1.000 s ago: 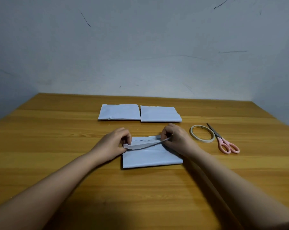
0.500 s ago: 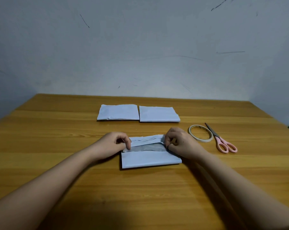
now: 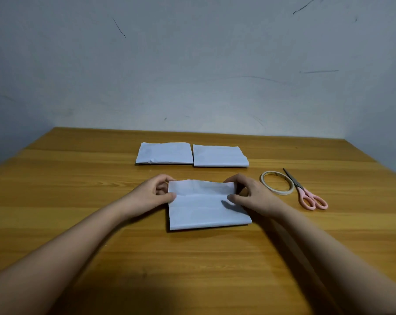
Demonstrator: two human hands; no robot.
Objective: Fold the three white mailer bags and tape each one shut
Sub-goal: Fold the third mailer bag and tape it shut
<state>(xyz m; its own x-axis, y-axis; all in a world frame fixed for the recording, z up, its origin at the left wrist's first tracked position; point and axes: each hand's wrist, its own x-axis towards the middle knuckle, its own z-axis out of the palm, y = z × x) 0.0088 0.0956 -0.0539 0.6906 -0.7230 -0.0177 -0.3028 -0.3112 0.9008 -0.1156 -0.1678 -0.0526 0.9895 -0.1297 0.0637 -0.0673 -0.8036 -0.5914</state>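
Currently, the near folded mailer bag (image 3: 206,205) is pinched at its far corners by the left hand (image 3: 152,195) and right hand (image 3: 252,196), fingers curled round its edges.

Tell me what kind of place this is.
Probably a plain room at home or a small packing spot, not a factory: a bare wooden table against a scuffed wall, with only a tape roll, pink-handled scissors and mailer bags.

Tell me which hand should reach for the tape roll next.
The right hand, probably. The tape roll lies just beyond it on the table, beside the scissors. The left hand grips the bag's far side and could keep the fold down.
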